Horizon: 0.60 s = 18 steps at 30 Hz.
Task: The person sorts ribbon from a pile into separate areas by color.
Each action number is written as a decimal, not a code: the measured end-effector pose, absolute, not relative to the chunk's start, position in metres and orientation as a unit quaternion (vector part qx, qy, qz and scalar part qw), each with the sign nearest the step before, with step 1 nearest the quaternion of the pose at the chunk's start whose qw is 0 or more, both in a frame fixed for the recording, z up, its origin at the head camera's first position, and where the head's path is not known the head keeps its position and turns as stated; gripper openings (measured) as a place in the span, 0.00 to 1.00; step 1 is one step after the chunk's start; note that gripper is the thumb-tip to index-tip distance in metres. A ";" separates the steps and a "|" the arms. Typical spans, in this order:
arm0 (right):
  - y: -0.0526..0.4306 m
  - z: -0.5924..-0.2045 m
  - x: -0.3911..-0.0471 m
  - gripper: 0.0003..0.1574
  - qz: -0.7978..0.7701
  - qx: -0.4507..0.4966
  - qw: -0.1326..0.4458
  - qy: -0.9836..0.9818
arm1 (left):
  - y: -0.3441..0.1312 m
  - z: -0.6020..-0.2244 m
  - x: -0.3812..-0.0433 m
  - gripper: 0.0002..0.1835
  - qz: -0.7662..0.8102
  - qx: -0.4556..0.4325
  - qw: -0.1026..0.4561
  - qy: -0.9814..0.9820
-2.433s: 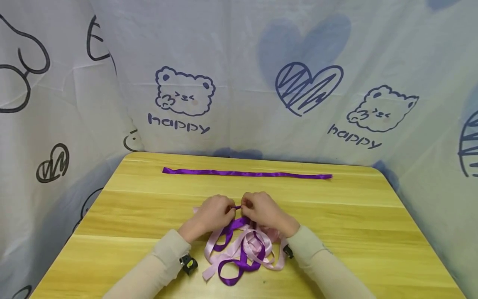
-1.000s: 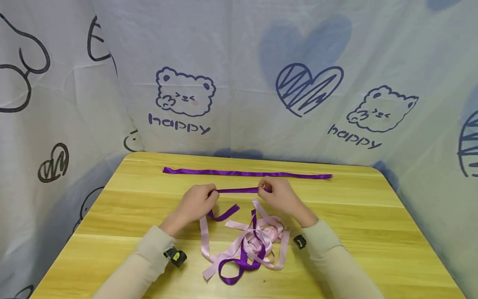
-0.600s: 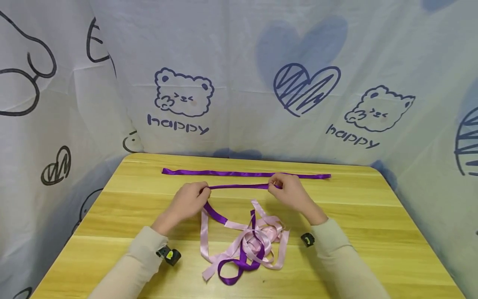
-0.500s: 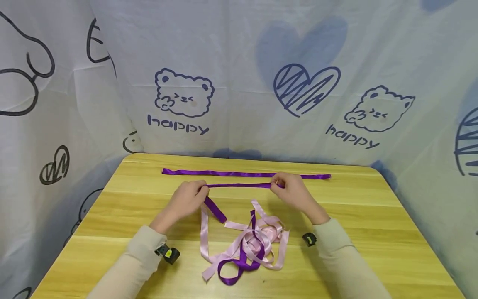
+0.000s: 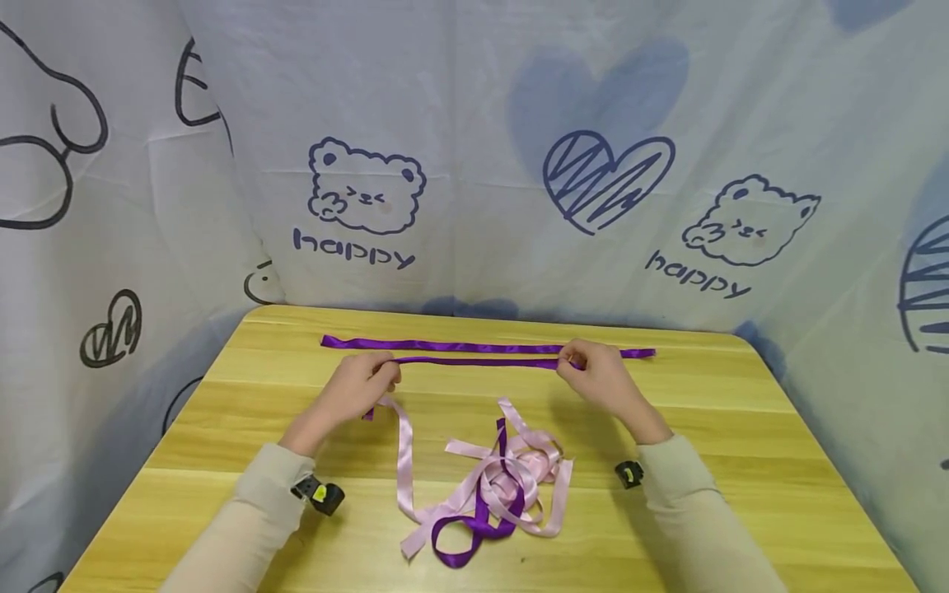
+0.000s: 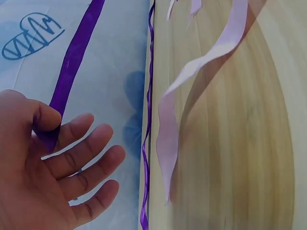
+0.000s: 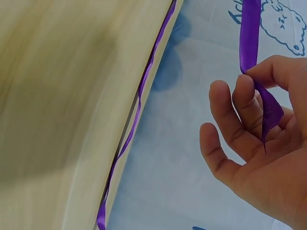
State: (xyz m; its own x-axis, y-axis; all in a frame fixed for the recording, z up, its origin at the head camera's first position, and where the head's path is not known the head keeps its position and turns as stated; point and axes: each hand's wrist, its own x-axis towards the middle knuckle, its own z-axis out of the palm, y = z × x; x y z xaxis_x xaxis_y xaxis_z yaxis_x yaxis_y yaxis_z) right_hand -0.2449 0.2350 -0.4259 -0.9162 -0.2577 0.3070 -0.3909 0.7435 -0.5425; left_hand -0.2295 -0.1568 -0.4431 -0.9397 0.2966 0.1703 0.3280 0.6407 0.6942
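A purple satin ribbon (image 5: 474, 361) stretches nearly straight between both hands above the wooden table. My left hand (image 5: 359, 383) pinches it near its left end between thumb and index finger, and the other fingers are spread in the left wrist view. A short tail of the ribbon shows below that hand. My right hand (image 5: 602, 377) pinches the other end, whose loose tip (image 7: 271, 112) droops past the fingers in the right wrist view. Just behind, a second purple ribbon (image 5: 445, 345) lies lengthwise on the table, partly hidden by the right hand.
A tangled pile of pink ribbons (image 5: 498, 486) with a looped purple ribbon (image 5: 485, 529) lies at the table's front middle. One pink strand (image 5: 404, 461) runs from it towards the left hand. A printed cloth (image 5: 474, 247) hangs behind the table (image 5: 741, 461).
From close together over the pile, my hands have moved apart and towards the far edge, drawing the purple ribbon out of the pile and straight. The tail below the left hand has shortened.
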 end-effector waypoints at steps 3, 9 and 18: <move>0.240 -0.427 -0.246 0.05 0.308 0.168 0.105 -0.931 | -0.162 -0.445 -0.232 0.19 -0.394 -0.170 0.019 -0.903; 0.248 -0.426 -0.246 0.06 0.305 0.160 0.104 -0.933 | -0.170 -0.447 -0.236 0.19 -0.407 -0.153 0.019 -0.900; 0.258 -0.429 -0.249 0.06 0.294 0.142 0.103 -0.940 | -0.178 -0.448 -0.241 0.19 -0.426 -0.124 0.019 -0.896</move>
